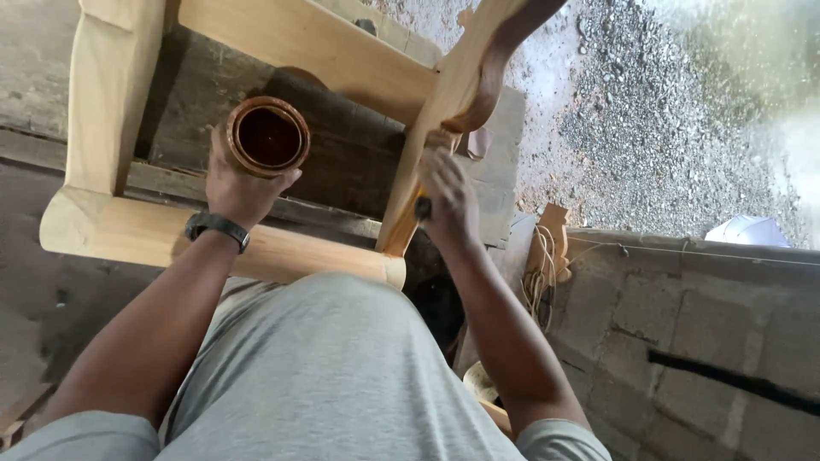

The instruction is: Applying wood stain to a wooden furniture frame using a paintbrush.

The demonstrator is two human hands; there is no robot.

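My left hand (237, 189) grips a round brown cup (267, 137) of dark liquid, held upright over the middle of a pale wooden chair frame (111, 94). A black band sits on that wrist. My right hand (448, 198) is closed on a brush with a dark handle (423, 207); it is blurred and pressed to the curved wooden leg (444, 107), part of which is stained darker brown. The brush tip is hidden behind my fingers.
The chair frame lies on a dark wooden base (342, 162). Grey gravel (649, 111) spreads at the upper right. A block wall (683, 324) runs along the lower right, with a white object (747, 230) behind it and coiled cord (540, 277) beside it.
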